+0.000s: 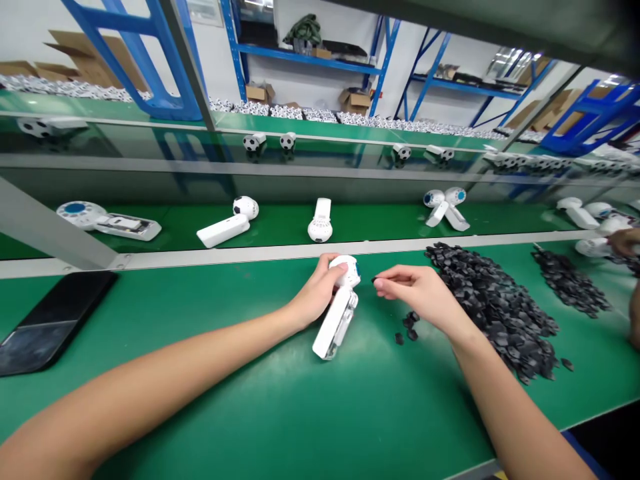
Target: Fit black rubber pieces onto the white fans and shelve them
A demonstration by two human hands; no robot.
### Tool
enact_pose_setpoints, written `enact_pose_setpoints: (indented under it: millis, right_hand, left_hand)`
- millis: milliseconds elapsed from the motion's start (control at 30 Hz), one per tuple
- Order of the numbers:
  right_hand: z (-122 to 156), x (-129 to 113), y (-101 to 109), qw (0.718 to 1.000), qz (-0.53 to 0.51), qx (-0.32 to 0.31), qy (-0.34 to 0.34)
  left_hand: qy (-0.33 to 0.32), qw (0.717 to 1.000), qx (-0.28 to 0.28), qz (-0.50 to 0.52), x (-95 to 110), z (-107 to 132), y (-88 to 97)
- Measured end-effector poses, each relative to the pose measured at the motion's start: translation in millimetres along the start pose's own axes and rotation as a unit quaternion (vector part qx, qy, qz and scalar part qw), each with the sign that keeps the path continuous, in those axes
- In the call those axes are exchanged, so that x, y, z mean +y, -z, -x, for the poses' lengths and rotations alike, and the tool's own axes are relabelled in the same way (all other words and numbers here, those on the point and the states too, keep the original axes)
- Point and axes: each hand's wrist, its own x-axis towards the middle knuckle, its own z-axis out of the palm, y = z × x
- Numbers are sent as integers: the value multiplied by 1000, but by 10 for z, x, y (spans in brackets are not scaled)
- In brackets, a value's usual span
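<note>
My left hand [320, 290] is closed around the round head of a white hand-held device [337, 320], whose long handle slants down toward me on the green mat [280, 400]. My right hand [417, 290] sits just to the right of the head, thumb and forefinger pinched on a small black piece [375, 280] near the device. A few loose black pieces [407, 327] lie under that hand.
A large heap of black pieces [495, 307] lies right of my right hand, a smaller heap [570, 280] beyond it. Several white devices [320, 223] rest on the conveyor belt behind. A dark tablet [50, 320] lies at left. Another person's hand [625, 241] shows at the right edge.
</note>
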Motion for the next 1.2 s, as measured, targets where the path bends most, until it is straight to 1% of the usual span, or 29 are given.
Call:
enact_pose_setpoints:
  millis: [67,133,200,267,367,467,667,800,933,1000,1067,1133,1200]
  right_hand:
    - [61,-97,-162,997,-79,-22,1]
    - [113,-168,-290,997,-80,-9,15]
    - [147,-202,-354,998,-36,21,42]
    - [167,-208,-356,997,21,40,66]
    - [179,-197,-311,991,88,41,90]
    - [174,-183,-293,987,118,39,104]
    - [117,-134,-343,981,150,59,107]
    - [101,-114,-372,975,171,58,127]
    - [127,-165,-382,969,203,48,129]
    - [156,-223,-354,970,209,29,124]
    - [196,-284,-279,970,210,-6,121]
    - [244,-326,-154,967,220,-54,117]
    - [290,-327,4,960,236,-114,102]
  left_hand:
    - [-13,998,1,-56,0,13,1]
    - [-32,993,3,-118,12,33,-5]
    - [-53,982,7,-179,29,55,-17]
    - [-78,968,8,-239,43,75,-35]
    - [-123,943,-2,-309,51,98,-61]
    - [-126,930,-9,-345,57,112,-72]
    - [-113,929,-13,-353,99,96,-32]
    - [-117,924,-10,-363,108,89,-8]
    - [-120,923,-9,-366,101,99,0]
    - [-117,930,-23,-347,100,90,8]
    - [-105,946,-47,-304,106,68,20]
    - [-83,960,-69,-260,121,43,35]
    - [-67,967,-73,-236,144,28,51]
